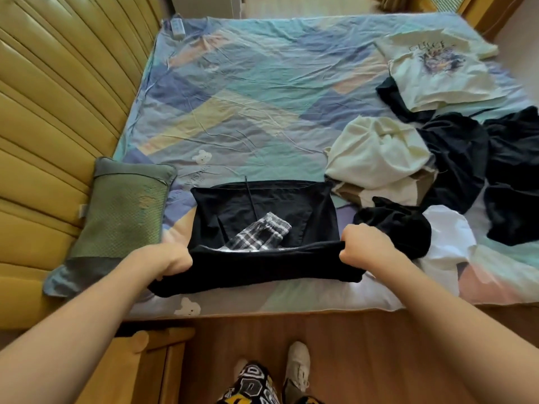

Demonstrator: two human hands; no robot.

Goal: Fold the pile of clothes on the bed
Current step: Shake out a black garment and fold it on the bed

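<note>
Both hands clamp the black garment [256,269] low centre of frame on the bed [248,106]: left hand [172,262] bunches one end, right hand [361,246] the other. Unfolded pile [437,158] sprawls right.

Cream T-shirt [437,74] lying at bed's far right, showing "GUCCI" arched above dark printed graphic, patterned bedsheet [248,91] carrying faint lettering beside bear motif, partly reading "WISH", remainder illegible
</note>
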